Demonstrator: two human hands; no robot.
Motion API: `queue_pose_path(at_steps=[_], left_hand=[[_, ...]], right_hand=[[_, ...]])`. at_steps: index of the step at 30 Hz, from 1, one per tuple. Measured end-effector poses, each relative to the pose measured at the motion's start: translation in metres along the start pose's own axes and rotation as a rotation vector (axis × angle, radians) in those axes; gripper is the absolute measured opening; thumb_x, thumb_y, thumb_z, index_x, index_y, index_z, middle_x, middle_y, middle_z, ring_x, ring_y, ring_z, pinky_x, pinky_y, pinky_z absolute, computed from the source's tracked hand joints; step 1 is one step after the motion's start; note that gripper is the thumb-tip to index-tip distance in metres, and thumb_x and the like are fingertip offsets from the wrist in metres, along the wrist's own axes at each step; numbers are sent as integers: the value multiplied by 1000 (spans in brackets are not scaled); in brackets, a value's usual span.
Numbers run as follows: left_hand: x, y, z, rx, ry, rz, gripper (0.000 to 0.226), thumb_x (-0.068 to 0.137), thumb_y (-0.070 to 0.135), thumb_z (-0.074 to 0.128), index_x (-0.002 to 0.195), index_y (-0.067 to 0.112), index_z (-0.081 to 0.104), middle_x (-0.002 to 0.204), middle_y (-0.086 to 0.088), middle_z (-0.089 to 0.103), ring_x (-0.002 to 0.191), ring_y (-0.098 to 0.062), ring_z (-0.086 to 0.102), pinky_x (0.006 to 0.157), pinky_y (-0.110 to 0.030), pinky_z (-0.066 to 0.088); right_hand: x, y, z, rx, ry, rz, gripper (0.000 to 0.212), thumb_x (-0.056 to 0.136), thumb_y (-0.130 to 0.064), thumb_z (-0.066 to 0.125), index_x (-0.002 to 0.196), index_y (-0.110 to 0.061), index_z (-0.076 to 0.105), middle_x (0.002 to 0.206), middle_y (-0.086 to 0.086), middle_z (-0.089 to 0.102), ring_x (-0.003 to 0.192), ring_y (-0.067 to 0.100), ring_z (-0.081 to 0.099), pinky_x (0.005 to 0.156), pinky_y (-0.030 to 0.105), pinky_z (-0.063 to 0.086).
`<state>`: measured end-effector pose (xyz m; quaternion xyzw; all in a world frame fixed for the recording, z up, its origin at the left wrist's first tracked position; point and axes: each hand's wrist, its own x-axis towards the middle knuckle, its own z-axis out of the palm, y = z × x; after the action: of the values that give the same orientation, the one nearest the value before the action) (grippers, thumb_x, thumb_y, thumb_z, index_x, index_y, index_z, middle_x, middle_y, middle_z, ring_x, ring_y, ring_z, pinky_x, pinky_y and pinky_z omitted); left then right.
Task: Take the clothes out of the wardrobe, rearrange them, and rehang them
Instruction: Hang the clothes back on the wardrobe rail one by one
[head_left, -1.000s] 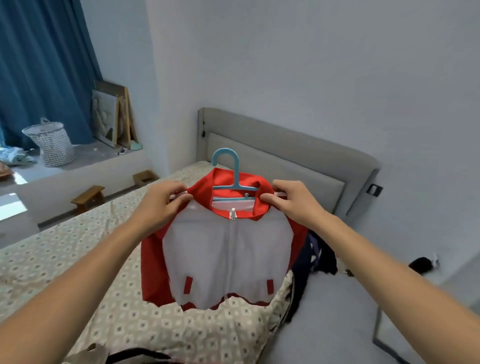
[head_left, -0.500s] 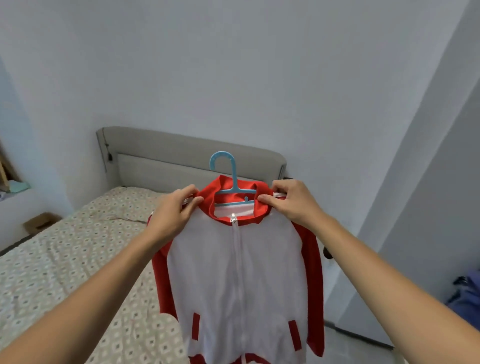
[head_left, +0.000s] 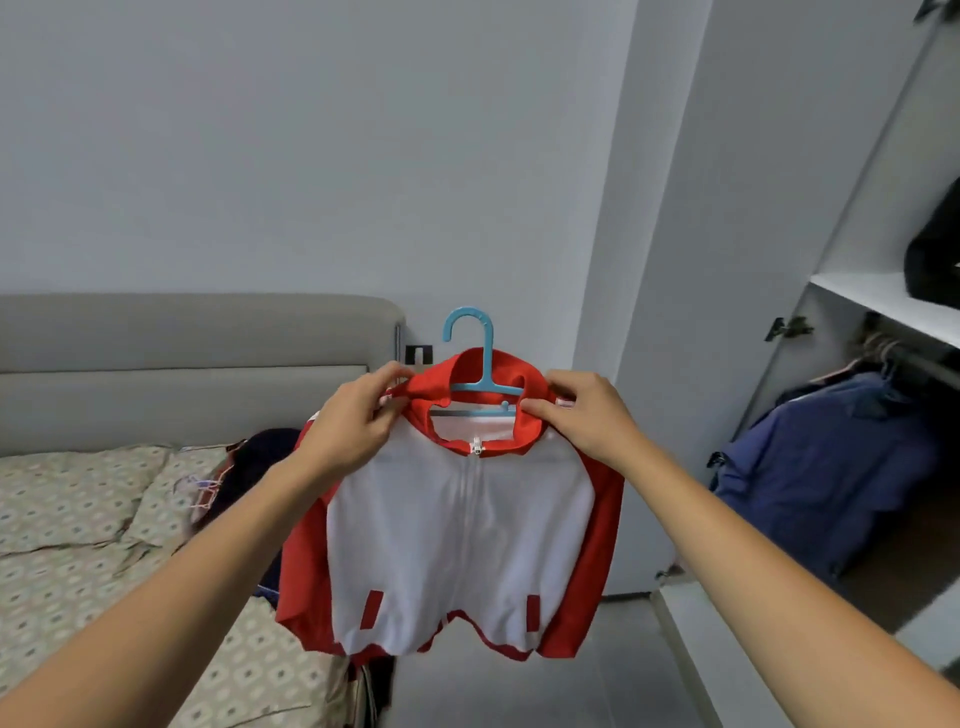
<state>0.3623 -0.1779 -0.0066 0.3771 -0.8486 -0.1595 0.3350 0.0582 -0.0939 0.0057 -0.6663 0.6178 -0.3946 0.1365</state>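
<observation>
No readable text, label, brand, number or sign appears anywhere: the red-and-white zip jacket (head_left: 460, 545) and its blue hanger (head_left: 480, 358) are unmarked.

The jacket (head_left: 457, 545) is hanging on the hanger (head_left: 480, 364) at centre, the bed (head_left: 78, 519) is lying to its left, and the wardrobe (head_left: 878, 312) (garments (head_left: 821, 467) hanging inside) is standing right.
</observation>
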Motion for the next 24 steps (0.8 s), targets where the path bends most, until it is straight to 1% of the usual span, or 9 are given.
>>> queue_pose_path(at_steps=[2,5,7,9,14,16,19,21,24], left_hand=[[26,-3,20,-12,-40,51,7,106,34,56,106,30,62,93,11,68,90,-14,63,80,-43,53],[64,-13,52,-48,-73,97,27,105,46,55,88,25,58,77,7,63,78,-13,60,73,-44,50],[90,-24,76,-66,-84,146,30,105,45,54,86,22,54,73,5,59,73,-16,57,71,-45,49],[113,-31,97,-100,-73,197,31,106,46,50,85,23,50,71,7,57,72,-18,55,68,-44,47],[170,-32,152,-206,-101,307,29,107,46,46,86,27,50,72,12,55,73,-12,51,64,-37,40],[187,-25,173,-233,-132,362,29,107,47,45,86,27,50,71,12,55,74,-14,51,66,-39,41],[205,-7,206,-260,-178,441,29,104,47,46,89,25,55,69,15,52,74,-15,50,67,-38,39],[213,7,229,-283,-213,501,29,105,48,45,90,26,57,70,17,53,73,-10,49,69,-38,40],[224,26,264,-340,-276,578,30,106,50,45,92,27,58,72,14,55,73,-10,51,70,-40,46]], right_hand=[[2,17,-8,18,46,66,13,88,-42,79,79,-35,73,74,-18,70,73,2,63,73,30,53],[8,37,-19,-5,71,125,35,82,-58,74,98,-27,78,86,-8,76,87,13,71,84,45,60],[15,48,-27,-40,83,169,27,86,-52,77,104,-32,79,90,-12,77,89,9,72,86,43,61],[22,59,-35,-99,96,199,17,89,-46,78,100,-33,78,86,-14,76,84,7,70,82,42,60],[36,83,-60,-251,186,292,21,86,-49,80,86,-33,66,77,-3,67,71,12,57,71,38,51],[34,86,-70,-215,240,311,20,85,-40,83,97,-33,69,86,-2,70,75,14,59,70,27,50],[30,89,-85,-143,340,311,30,88,-29,84,115,-26,71,95,-8,72,80,4,62,74,14,47],[32,89,-96,-153,397,312,23,89,-26,83,110,-24,74,92,-8,73,81,2,65,75,14,48],[35,98,-115,-221,473,326,13,89,-23,82,102,-23,78,88,-5,76,84,9,71,78,20,52]])
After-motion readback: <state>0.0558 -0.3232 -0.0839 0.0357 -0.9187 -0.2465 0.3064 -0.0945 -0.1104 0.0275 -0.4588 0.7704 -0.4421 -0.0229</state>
